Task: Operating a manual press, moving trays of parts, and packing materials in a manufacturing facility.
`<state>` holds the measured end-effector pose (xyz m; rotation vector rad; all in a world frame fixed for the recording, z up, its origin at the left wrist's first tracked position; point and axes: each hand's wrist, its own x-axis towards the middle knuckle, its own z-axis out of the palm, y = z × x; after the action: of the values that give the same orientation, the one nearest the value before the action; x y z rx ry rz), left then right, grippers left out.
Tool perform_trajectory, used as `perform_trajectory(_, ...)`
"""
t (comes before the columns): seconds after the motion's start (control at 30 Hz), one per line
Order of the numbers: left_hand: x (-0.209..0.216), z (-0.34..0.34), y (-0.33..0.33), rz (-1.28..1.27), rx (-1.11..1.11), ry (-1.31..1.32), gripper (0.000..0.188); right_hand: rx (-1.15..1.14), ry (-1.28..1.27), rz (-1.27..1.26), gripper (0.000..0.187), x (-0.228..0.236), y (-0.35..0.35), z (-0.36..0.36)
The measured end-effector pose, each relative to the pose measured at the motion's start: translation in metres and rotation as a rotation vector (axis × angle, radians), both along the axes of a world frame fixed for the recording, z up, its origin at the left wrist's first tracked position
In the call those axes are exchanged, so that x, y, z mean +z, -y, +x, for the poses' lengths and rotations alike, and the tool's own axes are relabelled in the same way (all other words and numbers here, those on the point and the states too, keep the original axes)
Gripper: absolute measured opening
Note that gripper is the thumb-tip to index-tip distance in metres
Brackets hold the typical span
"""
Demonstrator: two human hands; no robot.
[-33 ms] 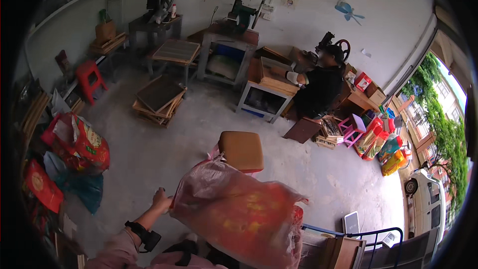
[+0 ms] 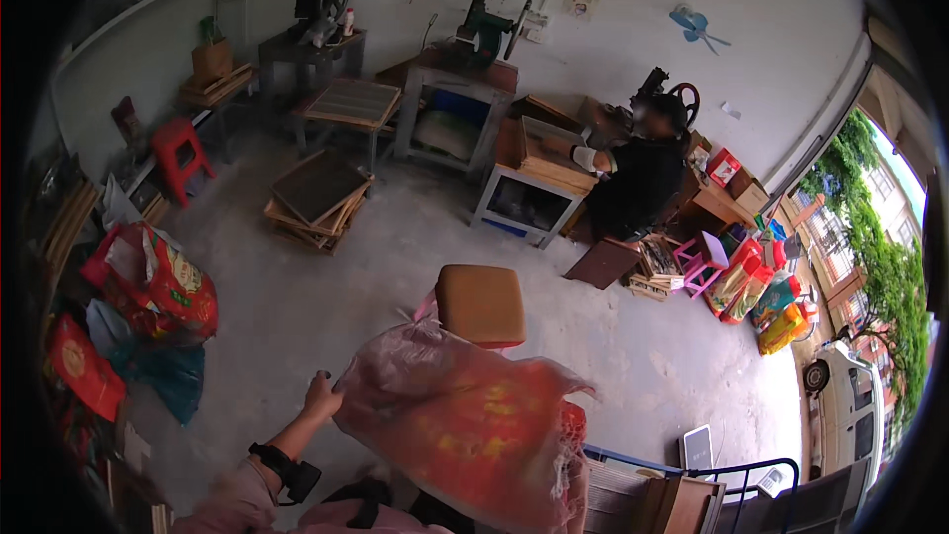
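A large red bag with yellow markings, covered by thin translucent plastic (image 2: 474,415), spreads across the lower middle in front of me. My left hand (image 2: 320,400) is closed at its left edge, with the fingertips partly hidden. A dark strap with a small box (image 2: 289,471) is on my left wrist. My right hand does not show; the bag covers the area where it may be. Just beyond the bag stands a stool with a brown padded seat (image 2: 480,305).
Stacked framed trays (image 2: 318,198) lie on the floor ahead. A person in black (image 2: 638,178) works at a bench by the wall. Filled red bags (image 2: 158,287) stand at left. A blue metal rail (image 2: 761,465) and cardboard boxes (image 2: 682,504) are at lower right.
The bag has shifted slightly left and its right side has drawn in and downward. My left hand stays at its edge, nearly in the same place.
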<state>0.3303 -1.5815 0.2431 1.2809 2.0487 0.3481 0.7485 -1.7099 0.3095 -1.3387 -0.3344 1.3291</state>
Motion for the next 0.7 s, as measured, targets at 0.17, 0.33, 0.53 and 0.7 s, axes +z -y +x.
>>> perform_trajectory(0.17,0.066,0.068,-0.049,0.329,-0.183,0.516,0.072,0.26,-0.105,-0.046,0.025,-0.02,-0.141,-0.112)
perform_trajectory(0.33,0.036,0.118,-0.133,0.583,-0.312,0.319,0.094,0.702,0.647,0.53,0.049,-0.142,-0.262,-0.17)
perform_trajectory(0.53,0.043,0.109,-0.272,0.197,0.167,0.727,0.052,0.834,0.568,0.209,0.039,-0.044,-0.423,-0.135)
perform_trajectory(0.7,0.065,0.137,-0.35,0.484,0.198,0.562,0.052,0.85,0.622,0.261,0.036,-0.018,-0.523,-0.127)
